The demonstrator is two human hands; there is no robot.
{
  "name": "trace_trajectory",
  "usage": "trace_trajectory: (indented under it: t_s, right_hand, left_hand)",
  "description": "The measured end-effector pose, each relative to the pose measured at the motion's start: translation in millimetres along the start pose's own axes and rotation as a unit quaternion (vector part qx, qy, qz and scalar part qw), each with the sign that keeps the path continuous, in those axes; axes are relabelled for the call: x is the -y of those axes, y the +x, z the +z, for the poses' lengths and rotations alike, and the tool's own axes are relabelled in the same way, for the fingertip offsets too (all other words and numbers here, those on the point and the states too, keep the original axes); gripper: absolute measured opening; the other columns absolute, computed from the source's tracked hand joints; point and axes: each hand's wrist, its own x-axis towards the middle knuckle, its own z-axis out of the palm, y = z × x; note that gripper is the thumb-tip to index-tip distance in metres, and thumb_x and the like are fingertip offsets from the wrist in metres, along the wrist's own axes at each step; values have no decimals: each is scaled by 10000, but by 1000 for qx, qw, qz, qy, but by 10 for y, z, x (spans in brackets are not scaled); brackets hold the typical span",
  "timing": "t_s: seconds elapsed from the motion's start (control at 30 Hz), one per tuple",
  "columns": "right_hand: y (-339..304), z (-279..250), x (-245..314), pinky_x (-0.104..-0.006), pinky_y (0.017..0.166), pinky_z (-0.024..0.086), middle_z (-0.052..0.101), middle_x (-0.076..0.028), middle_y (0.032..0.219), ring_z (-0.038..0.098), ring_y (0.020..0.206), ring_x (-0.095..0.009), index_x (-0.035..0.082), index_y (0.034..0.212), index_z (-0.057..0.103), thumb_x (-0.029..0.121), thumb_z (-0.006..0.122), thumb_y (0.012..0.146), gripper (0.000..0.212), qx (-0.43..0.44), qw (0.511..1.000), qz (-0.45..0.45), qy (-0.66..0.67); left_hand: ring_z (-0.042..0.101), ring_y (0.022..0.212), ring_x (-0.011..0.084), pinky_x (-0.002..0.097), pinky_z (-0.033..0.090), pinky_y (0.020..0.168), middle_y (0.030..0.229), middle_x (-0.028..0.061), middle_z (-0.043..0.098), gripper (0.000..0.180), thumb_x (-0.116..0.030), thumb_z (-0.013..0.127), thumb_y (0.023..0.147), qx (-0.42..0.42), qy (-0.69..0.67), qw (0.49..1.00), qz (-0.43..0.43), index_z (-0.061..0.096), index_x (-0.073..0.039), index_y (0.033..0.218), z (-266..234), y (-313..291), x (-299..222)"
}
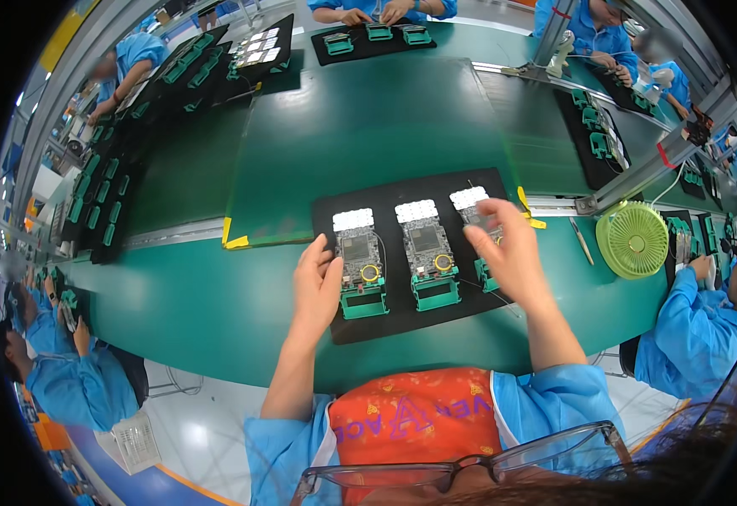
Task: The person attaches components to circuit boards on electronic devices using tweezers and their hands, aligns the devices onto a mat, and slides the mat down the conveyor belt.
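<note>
Three circuit boards seated in green frames lie in a row on a black mat (394, 314) in front of me. Each has a white patterned pad at its far end and a yellow ring near its lower right. My left hand (316, 282) is beside the left board (357, 249), thumb apart from curved fingers, nothing seen in it. The middle board (423, 244) lies untouched. Over the right board (468, 197) is my right hand (510, 253), thumb and fingers spread. It hides much of that board, and whether it touches it I cannot tell.
A green fan (632, 240) and a pen-like tool (582, 242) are on the right. Yellow tape (234, 243) marks the green bench. Black mats with green frames (90, 202) line the left side. Co-workers in blue sit around; a metal post (638, 173) rises at right.
</note>
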Motion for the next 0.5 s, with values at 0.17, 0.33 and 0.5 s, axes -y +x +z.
trace_trajectory:
  t_s: [0.17, 0.33, 0.5]
  right_hand:
    - [-5, -212, -680, -445, 900, 452, 604, -243, 1124, 584, 1032, -397, -56, 1272, 469, 372, 609, 899, 585, 57, 978, 156, -127]
    - [-93, -43, -774, -415, 927, 454, 597, -308, 1145, 583, 1100, -411, -82, 1316, 421, 482, 536, 929, 693, 115, 968, 225, 8]
    - [-125, 289, -345, -392, 880, 476, 621, -255, 1084, 619, 1020, -349, -73, 1355, 383, 419, 557, 938, 668, 194, 961, 178, 88]
  left_hand:
    - [508, 1209, 246, 361, 431, 1000, 1379, 166, 433, 495, -21, 544, 913, -8, 77, 994, 82, 398, 20, 1385, 84, -130, -296]
    - [438, 1297, 290, 387, 373, 1063, 1437, 205, 377, 579, -2, 530, 925, 184, -65, 981, -13, 284, 11, 1449, 223, -327, -544]
    - [356, 1333, 378, 431, 337, 1066, 1438, 280, 334, 628, -158, 533, 951, 83, 244, 963, 77, 219, 78, 1441, 131, -203, -419]
